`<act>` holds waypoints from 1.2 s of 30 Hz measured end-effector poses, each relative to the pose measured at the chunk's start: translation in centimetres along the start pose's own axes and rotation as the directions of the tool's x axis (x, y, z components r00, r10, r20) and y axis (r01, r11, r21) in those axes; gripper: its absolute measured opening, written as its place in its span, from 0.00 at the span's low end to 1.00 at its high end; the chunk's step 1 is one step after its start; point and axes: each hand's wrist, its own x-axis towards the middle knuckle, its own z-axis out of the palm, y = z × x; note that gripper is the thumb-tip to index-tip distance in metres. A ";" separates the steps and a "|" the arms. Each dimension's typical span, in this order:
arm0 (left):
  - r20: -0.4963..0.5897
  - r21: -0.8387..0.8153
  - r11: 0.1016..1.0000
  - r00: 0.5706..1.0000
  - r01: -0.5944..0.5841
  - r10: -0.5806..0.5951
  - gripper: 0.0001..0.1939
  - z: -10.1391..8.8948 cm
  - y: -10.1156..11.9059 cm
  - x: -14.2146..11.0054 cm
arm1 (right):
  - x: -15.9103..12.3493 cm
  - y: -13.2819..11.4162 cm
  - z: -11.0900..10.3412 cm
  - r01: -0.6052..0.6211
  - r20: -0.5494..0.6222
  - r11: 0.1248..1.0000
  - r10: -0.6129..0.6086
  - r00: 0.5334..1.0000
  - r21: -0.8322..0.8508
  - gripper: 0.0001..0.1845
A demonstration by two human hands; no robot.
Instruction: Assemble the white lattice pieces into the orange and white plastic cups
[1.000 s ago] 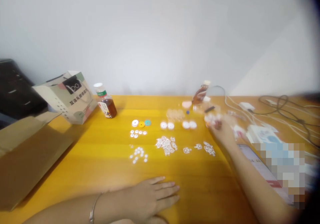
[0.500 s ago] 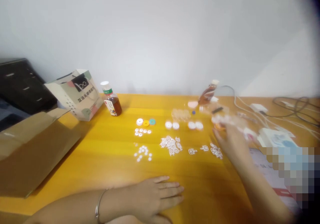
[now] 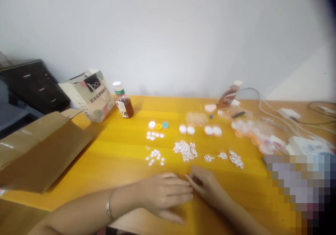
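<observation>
My left hand (image 3: 168,193) is stretched out over the near part of the table, its fingers extended and the thumb apart, with nothing seen in it. Close to its fingertips is my right hand (image 3: 206,184), fingers curled in and thumb pointing left; what it holds, if anything, is hidden. Just beyond both hands lies a pile of white cut-out plastic pieces (image 3: 184,150). A smaller stack of similar pieces (image 3: 236,159) is to the right, with two single ones between. Small white round pieces (image 3: 155,153) are scattered on the left.
Behind are white, yellow (image 3: 159,126) and teal (image 3: 165,125) discs, and white discs in pairs (image 3: 187,129). Blurred white and orange round pieces (image 3: 254,133) lie right, near cables (image 3: 262,109). A tea-coloured bottle (image 3: 124,103), paper bag (image 3: 91,96) and cardboard box (image 3: 52,154) stand left.
My right hand has left the round pieces at the right and come back toward me, beside my left hand. The left hand has lifted slightly. The view has shifted left.
</observation>
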 end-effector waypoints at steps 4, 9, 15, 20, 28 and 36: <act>-0.350 0.053 0.881 0.835 0.470 -0.425 0.11 -1.5 -3.9 -2.0 | 0.3 -0.4 -0.4 -0.052 0.055 0.998 0.051 0.997 0.034 0.16; -0.462 -0.046 0.523 0.446 0.851 -0.767 0.09 -2.5 -8.9 -4.7 | 0.5 -0.7 -0.6 -0.086 0.043 0.994 0.083 0.996 0.071 0.16; -0.399 -0.109 0.538 0.459 0.836 -0.794 0.06 -2.2 -10.8 -5.8 | 0.6 -0.8 -0.7 -0.084 0.057 0.994 0.080 0.995 0.076 0.17; -0.420 -0.157 0.597 0.494 0.786 -0.761 0.08 -2.6 -8.5 -4.0 | 0.7 -0.8 -0.8 -0.073 0.066 0.996 0.069 0.995 0.060 0.17; -0.118 -0.209 0.791 0.788 0.575 -0.605 0.05 0.2 -3.3 0.1 | 0.6 -0.6 -0.6 -0.069 0.083 0.996 0.064 0.994 0.055 0.16; -0.154 -0.199 0.793 0.781 0.576 -0.606 0.07 -0.2 -3.3 0.0 | 0.6 -0.6 -0.5 -0.070 0.067 0.996 0.066 0.996 0.062 0.16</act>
